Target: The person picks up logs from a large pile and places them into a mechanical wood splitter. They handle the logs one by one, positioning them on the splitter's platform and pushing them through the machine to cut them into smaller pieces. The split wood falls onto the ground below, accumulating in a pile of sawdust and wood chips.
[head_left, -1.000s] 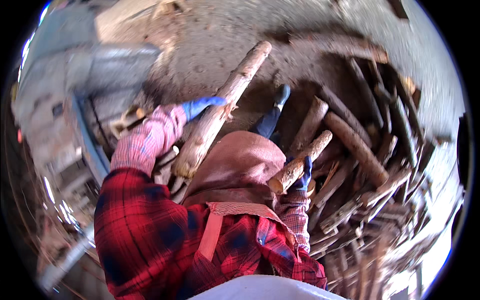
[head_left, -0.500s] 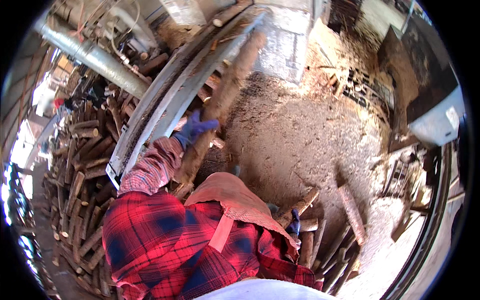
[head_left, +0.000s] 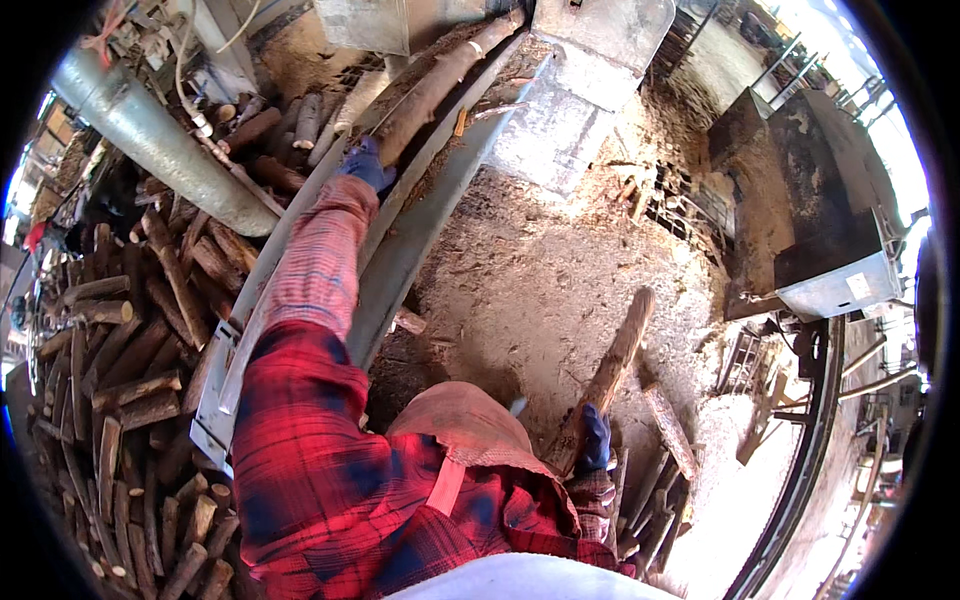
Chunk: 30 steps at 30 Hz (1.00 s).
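My left hand (head_left: 368,166), in a blue-purple glove, is stretched far forward and closed at the near end of a long bark-covered log (head_left: 425,102). This log lies lengthwise in a long metal trough (head_left: 400,265), its far end toward the top of the view. Low on the right, my right hand (head_left: 596,440), gloved alike, is closed around a second log (head_left: 622,352). That log slants up and away from my body, its lower end partly hidden by my orange-brown apron (head_left: 465,418).
A large heap of cut logs (head_left: 120,400) fills the left side, below a thick metal pipe (head_left: 170,150). Another log (head_left: 670,430) and several thinner pieces lie right of my right hand. A dark metal box (head_left: 820,200) stands at far right. Sawdust covers the floor (head_left: 520,290).
The long log has moved from beside the trough into it, and my left hand has gone forward with it. My right hand has raised the second log from the pile at lower right.
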{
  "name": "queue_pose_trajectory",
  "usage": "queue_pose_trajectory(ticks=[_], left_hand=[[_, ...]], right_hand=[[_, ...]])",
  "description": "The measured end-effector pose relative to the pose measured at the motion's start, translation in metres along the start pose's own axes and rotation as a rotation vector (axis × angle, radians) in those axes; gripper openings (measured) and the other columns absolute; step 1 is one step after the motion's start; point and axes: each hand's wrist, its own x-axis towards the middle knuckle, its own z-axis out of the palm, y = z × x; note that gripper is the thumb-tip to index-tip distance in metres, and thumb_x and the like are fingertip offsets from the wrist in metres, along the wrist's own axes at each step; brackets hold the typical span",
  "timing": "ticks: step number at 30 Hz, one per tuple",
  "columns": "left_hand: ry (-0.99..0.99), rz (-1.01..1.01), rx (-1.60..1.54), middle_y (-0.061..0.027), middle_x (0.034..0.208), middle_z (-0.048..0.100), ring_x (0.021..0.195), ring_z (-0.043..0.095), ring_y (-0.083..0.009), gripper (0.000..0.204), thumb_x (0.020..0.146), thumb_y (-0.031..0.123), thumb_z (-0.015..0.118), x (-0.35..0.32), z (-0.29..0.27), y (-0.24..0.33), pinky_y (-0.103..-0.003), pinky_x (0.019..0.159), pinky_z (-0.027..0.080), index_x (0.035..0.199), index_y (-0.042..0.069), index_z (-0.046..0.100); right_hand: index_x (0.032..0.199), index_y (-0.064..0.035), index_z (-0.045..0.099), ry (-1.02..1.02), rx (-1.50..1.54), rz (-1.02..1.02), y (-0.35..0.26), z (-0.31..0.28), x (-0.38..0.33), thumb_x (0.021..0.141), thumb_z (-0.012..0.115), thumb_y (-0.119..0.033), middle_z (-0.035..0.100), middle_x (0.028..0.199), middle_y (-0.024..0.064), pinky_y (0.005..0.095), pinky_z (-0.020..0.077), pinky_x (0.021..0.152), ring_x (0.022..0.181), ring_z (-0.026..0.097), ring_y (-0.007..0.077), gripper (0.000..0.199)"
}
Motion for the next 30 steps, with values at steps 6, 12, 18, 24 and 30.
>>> queue_pose_trajectory(ticks=[6, 12, 18, 24, 30], left_hand=[[-0.087, 0.209, 0.103, -0.0281, 0.133, 0.051, 0.126, 0.05, -0.0402, 0.1, 0.08, 0.053, 0.064, 0.014, 0.01, -0.004, -0.048, 0.099, 0.045, 0.151, 0.005, 0.014], [-0.227, 0.007, -0.057, -0.0256, 0.123, 0.059, 0.114, 0.058, -0.0399, 0.084, 0.077, 0.047, 0.067, -0.053, -0.027, -0.036, -0.047, 0.095, 0.047, 0.141, 0.005, 0.033], [-0.152, -0.073, -0.108, -0.0247, 0.108, 0.064, 0.102, 0.063, -0.0398, 0.079, 0.072, 0.047, 0.068, -0.042, -0.011, -0.022, -0.046, 0.091, 0.048, 0.136, 0.009, 0.042], [0.135, -0.03, -0.167, -0.02, 0.138, 0.048, 0.128, 0.047, -0.0341, 0.079, 0.081, 0.044, 0.065, -0.063, -0.015, 0.012, -0.045, 0.104, 0.04, 0.144, 0.007, 0.036], [-0.442, -0.215, -1.885, -0.0098, 0.122, 0.061, 0.114, 0.056, -0.0229, 0.062, 0.091, 0.039, 0.064, -0.207, 0.0, 0.048, -0.038, 0.099, 0.043, 0.136, 0.002, 0.044]], right_hand=[[0.134, 0.0026, 0.04, -0.324, 0.009, -0.344, -0.022, 0.048, 0.096, 0.088, 0.063, -0.047, 0.062, 0.112, 0.0149, 0.0385, 0.0524, 0.088, 0.097, 0.063, 0.0257, 0.072], [0.154, -0.011, 0.007, -0.492, 0.157, -0.745, -0.22, 0.27, 0.133, 0.087, 0.069, -0.006, 0.057, 0.121, 0.0252, 0.0388, 0.0557, 0.085, 0.107, 0.062, 0.0333, 0.091], [0.144, 0.0029, 0.022, -0.249, -0.567, -1.019, -0.253, 0.437, 0.177, 0.074, 0.082, -0.035, 0.05, 0.129, 0.0227, 0.0393, 0.0473, 0.093, 0.111, 0.054, 0.0249, 0.1], [0.14, 0.0009, 0.022, -0.712, -1.064, -0.272, -0.085, 0.42, 0.251, 0.078, 0.072, -0.044, 0.053, 0.126, 0.0295, 0.0421, 0.0475, 0.098, 0.116, 0.055, 0.0406, 0.091], [0.128, -0.0029, 0.054, -0.996, -0.202, 0.354, -0.049, 0.379, 0.186, 0.09, 0.068, -0.03, 0.063, 0.111, 0.0079, 0.0354, 0.0533, 0.087, 0.1, 0.062, 0.0208, 0.048]])
